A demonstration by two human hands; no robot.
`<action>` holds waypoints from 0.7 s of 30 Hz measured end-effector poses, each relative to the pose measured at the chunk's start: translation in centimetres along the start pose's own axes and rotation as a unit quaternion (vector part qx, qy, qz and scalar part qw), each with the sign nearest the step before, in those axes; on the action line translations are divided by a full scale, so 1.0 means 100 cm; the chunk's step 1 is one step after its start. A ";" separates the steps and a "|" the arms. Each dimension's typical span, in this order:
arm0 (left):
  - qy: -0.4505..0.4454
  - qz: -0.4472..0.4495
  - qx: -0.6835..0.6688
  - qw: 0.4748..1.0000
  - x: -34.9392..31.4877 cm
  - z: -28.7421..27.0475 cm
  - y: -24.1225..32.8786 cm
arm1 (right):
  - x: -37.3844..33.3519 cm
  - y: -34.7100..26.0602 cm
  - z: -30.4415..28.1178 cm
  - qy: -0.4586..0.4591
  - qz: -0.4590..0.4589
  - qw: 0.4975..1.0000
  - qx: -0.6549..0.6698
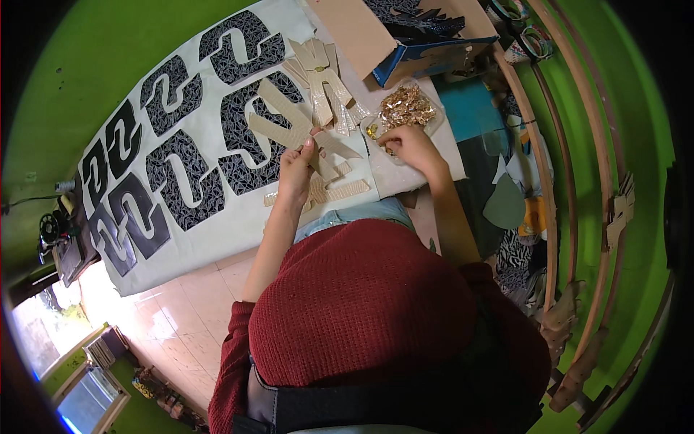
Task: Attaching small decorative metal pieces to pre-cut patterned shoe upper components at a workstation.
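1. While the left hand [296, 170] pinches the beige strips [288, 107] at eleven o'clock, I'd squeeze softly so they don't bend.
2. At one o'clock, the right hand [412, 148] curls its fingers right by the gold bits [408, 105]. From far off, I can't tell if they grip one.
3. I'd pick just one bit, slowly.

Box [421, 61] behind tray [437, 118] (strips [284, 105] left)
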State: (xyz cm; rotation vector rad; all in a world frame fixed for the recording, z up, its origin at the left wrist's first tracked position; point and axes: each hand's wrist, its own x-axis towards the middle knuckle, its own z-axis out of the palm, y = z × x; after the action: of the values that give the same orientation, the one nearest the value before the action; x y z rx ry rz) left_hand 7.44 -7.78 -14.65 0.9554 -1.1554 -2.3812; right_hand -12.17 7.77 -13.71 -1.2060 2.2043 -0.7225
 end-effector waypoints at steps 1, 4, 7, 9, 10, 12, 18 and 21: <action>-0.002 0.000 0.001 1.000 0.001 -0.001 -0.004 | 0.003 -0.002 0.005 0.002 0.001 1.000 0.001; -0.002 -0.013 -0.039 0.999 -0.002 0.002 -0.010 | 0.009 0.000 0.017 0.044 -0.039 0.992 -0.114; -0.034 -0.019 -0.024 0.999 -0.001 -0.001 -0.008 | 0.013 0.000 0.019 0.052 -0.042 0.982 -0.177; -0.037 -0.021 -0.008 0.999 -0.001 -0.001 -0.008 | 0.018 -0.002 0.017 0.015 -0.020 0.981 -0.193; -0.037 -0.020 0.006 0.999 0.000 -0.001 -0.008 | 0.017 -0.004 0.015 0.015 -0.019 0.981 -0.192; -0.036 -0.020 0.019 0.999 0.000 0.000 -0.008 | 0.012 -0.006 0.008 0.027 -0.030 0.990 -0.135; -0.042 -0.031 0.043 0.998 0.011 0.001 -0.002 | 0.005 0.014 -0.015 0.099 -0.016 0.990 0.095; -0.040 -0.046 0.052 0.997 0.017 0.001 -0.004 | 0.002 0.021 -0.016 0.124 -0.001 0.983 0.134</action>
State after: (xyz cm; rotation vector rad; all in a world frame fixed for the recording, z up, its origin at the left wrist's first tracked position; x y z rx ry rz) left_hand 6.08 -8.38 -15.67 0.9738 -1.3020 -2.4747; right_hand -14.59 8.90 -13.97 -1.0287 2.2093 -1.1843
